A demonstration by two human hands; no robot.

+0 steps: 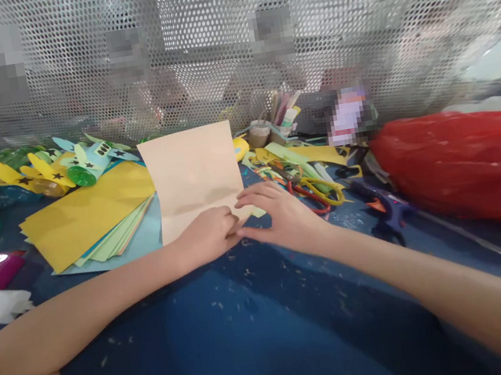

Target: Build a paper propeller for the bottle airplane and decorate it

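Note:
A peach sheet of paper [194,164] lies in front of me, its far part tilted up and a crease near its lower edge. My left hand [210,235] is closed at the sheet's near edge, fingers curled on the paper; the fingertips are partly hidden. At the near right corner is my right hand [283,211], its fingers stretched out and thumb apart, the fingertips close to my left hand. Left of the sheet lies a stack of yellow paper [88,213], with green and blue sheets under it.
Yellow-handled scissors [324,190] and red-handled scissors [312,200] lie among paper scraps. Further right are a purple glue gun [394,209] and a red plastic bag [461,167]. Paper-and-bottle crafts [89,162] stand back left. A perforated metal screen [208,42] closes the far side.

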